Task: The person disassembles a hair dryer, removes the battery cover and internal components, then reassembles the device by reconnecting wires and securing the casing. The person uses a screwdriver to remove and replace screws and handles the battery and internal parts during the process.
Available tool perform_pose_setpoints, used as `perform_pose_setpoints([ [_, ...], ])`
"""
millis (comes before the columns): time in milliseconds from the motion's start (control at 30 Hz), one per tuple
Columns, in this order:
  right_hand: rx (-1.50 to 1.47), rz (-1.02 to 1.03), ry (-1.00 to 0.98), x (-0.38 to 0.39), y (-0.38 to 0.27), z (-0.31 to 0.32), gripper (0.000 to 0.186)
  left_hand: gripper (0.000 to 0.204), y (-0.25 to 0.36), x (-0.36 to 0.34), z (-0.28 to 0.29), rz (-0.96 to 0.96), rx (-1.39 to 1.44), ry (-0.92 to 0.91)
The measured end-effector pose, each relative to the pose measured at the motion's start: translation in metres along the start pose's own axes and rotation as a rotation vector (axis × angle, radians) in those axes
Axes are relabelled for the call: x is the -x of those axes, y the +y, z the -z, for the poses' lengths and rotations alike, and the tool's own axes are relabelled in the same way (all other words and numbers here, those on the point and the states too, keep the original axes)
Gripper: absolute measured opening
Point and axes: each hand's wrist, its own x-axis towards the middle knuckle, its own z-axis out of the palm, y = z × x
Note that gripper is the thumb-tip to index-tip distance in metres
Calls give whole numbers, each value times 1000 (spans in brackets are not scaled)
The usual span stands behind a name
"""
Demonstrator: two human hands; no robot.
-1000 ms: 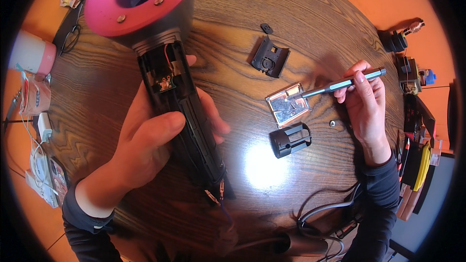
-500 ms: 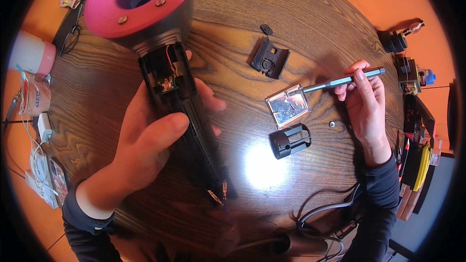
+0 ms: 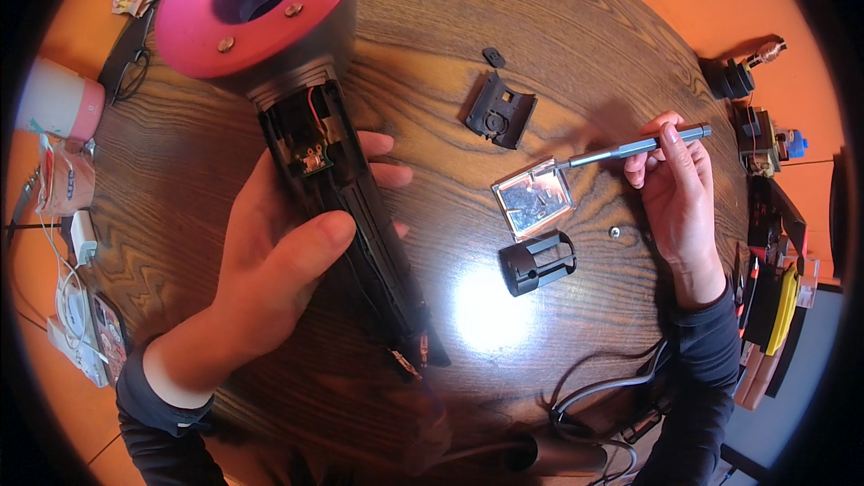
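Note:
My left hand (image 3: 279, 252) is wrapped round the opened handle of a hair dryer (image 3: 346, 207) with a pink and grey head. A small circuit board and a red wire show inside the handle, and bare wire ends stick out at its bottom. Between the fingers of my right hand (image 3: 679, 184) is a slim grey screwdriver (image 3: 639, 147), its tip at the upper edge of a small clear tray (image 3: 515, 232) with tiny screws in it. A black slotted cylindrical cover (image 3: 537, 263) lies just below the tray, a small metal piece (image 3: 615, 232) to the right.
A black curved shell piece (image 3: 501, 110) and a small black part (image 3: 493, 56) lie farther back. A grey cable (image 3: 612, 384) coils at the near right. Tools, including a yellow one (image 3: 786, 315), line the right edge; a pink and white container (image 3: 63, 99) and a white charger (image 3: 82, 238) sit left.
The hair dryer has shifted slightly, its lower end swinging a little right. The screwdriver has moved slightly, its tip staying by the tray's upper edge.

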Motion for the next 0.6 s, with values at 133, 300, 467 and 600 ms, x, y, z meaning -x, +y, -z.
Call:
perform_pose_setpoints([
  [133, -52, 31, 9, 0, -1, 2, 21, 78, -2, 0, -1, -79, -40, 21],
  [300, -49, 332, -48, 6, -12, -9, 22, 77, -3, 1, 0, -60, -23, 48],
  [467, 408, 360, -254, 9, -15, -34, 7, 63, -2, 0, 4, -69, 76, -12],
  [600, 893, 603, -505, 2, -19, -38, 12, 75, -5, 0, 4, -63, -12, 13],
])
